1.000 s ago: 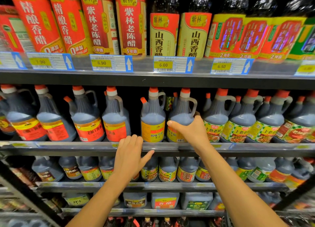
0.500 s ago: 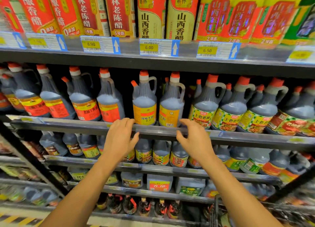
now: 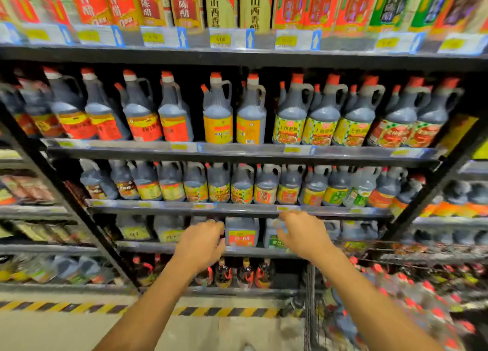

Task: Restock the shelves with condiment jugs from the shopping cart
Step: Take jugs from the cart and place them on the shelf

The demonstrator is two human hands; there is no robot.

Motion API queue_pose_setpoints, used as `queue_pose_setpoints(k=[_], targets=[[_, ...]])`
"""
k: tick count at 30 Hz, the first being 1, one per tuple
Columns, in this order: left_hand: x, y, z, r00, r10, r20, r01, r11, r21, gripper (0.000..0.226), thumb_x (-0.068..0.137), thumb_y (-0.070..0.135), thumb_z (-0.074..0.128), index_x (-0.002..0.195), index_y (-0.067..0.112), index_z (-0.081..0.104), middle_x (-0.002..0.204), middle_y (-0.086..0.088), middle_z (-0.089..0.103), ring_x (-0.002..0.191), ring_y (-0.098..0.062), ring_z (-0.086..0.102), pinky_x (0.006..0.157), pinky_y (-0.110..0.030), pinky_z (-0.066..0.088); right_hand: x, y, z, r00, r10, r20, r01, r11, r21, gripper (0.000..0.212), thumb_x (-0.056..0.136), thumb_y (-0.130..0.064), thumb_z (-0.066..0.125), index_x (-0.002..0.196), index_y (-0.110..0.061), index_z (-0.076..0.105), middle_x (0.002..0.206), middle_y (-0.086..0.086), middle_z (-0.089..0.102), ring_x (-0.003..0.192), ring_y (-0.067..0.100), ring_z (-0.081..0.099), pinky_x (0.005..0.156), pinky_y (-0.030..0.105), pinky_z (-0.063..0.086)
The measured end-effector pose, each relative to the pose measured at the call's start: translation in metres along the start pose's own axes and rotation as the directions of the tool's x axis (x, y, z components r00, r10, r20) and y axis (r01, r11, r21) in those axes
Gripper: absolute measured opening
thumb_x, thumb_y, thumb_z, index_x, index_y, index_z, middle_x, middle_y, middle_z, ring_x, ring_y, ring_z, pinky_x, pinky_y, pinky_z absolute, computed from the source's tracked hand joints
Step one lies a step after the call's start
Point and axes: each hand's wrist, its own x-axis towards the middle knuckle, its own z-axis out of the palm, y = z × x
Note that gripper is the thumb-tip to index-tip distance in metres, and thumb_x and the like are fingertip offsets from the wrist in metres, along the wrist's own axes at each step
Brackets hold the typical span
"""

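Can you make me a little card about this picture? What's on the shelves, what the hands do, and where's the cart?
place: shop aisle with shelves
on shelves: rows of dark jugs with red caps
left hand: holds nothing, fingers loosely bent
right hand: holds nothing, in front of a lower shelf
cart: bottom right, load blurred
floor: yellow-black stripe

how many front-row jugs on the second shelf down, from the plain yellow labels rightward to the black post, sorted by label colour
plain yellow label jugs: 2
yellow-green label jugs: 3
red-green label jugs: 2
total: 7
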Motion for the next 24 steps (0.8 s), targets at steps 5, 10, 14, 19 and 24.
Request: queue_pose_setpoints(k=[5, 10, 14, 19, 24], targets=[[-0.072, 0.04, 0.037, 0.995, 0.004, 0.097, 0.0, 0.999, -0.033, 0.024, 0.098, 0.036, 0.045, 0.111, 0.021, 0.058, 0.112, -0.002, 0.064, 0.103, -0.027, 0.062, 0.078, -0.038, 0.05, -0.08, 0.01, 0.031, 0.99, 0.043, 0.134, -0.045, 0.999, 0.014, 0.024, 0.104, -0.034, 0.049, 0.112, -0.013, 0.058, 0.104, 0.012, 0.067, 0.087, 0.033, 0.063, 0.068, 0.042, 0.051], [-0.115, 0.08, 0.069, 0.979, 0.049, 0.197, -0.028, 0.994, -0.105, 0.023, 0.096, 0.035, 0.046, 0.11, 0.023, 0.058, 0.112, 0.001, 0.063, 0.102, -0.023, 0.061, 0.079, -0.037, 0.048, -0.146, 0.038, 0.062, 0.973, 0.137, 0.185, -0.147, 0.988, 0.044, 0.022, 0.1, -0.032, 0.051, 0.107, -0.014, 0.061, 0.097, 0.01, 0.064, 0.088, 0.032, 0.063, 0.061, 0.037, 0.044], [-0.131, 0.123, 0.101, 0.963, 0.107, 0.248, -0.058, 0.979, -0.197, 0.017, 0.096, 0.036, 0.044, 0.102, 0.026, 0.056, 0.108, 0.003, 0.064, 0.096, -0.022, 0.062, 0.073, -0.035, 0.05, -0.2, 0.075, 0.091, 0.949, 0.237, 0.209, -0.255, 0.965, 0.061, 0.02, 0.099, -0.033, 0.048, 0.096, -0.016, 0.058, 0.086, 0.006, 0.061, 0.079, 0.032, 0.059, 0.063, 0.042, 0.054], [-0.131, 0.206, 0.137, 0.931, 0.239, 0.276, -0.175, 0.955, -0.238, 0.021, 0.096, 0.033, 0.047, 0.108, 0.023, 0.061, 0.111, 0.001, 0.065, 0.105, -0.022, 0.061, 0.084, -0.036, 0.048, -0.274, 0.148, 0.121, 0.897, 0.404, 0.18, -0.422, 0.903, 0.08, 0.031, 0.097, -0.038, 0.052, 0.12, -0.02, 0.063, 0.113, 0.009, 0.071, 0.102, 0.036, 0.068, 0.077, 0.041, 0.056], [-0.107, 0.302, 0.176, 0.879, 0.354, 0.319, -0.266, 0.92, -0.287, 0.025, 0.095, 0.037, 0.05, 0.109, 0.021, 0.062, 0.108, 0.0, 0.065, 0.106, -0.023, 0.061, 0.085, -0.036, 0.049, -0.334, 0.24, 0.128, 0.816, 0.541, 0.202, -0.567, 0.817, 0.107, 0.035, 0.097, -0.04, 0.055, 0.126, -0.021, 0.062, 0.118, 0.007, 0.07, 0.107, 0.034, 0.067, 0.088, 0.041, 0.055]])
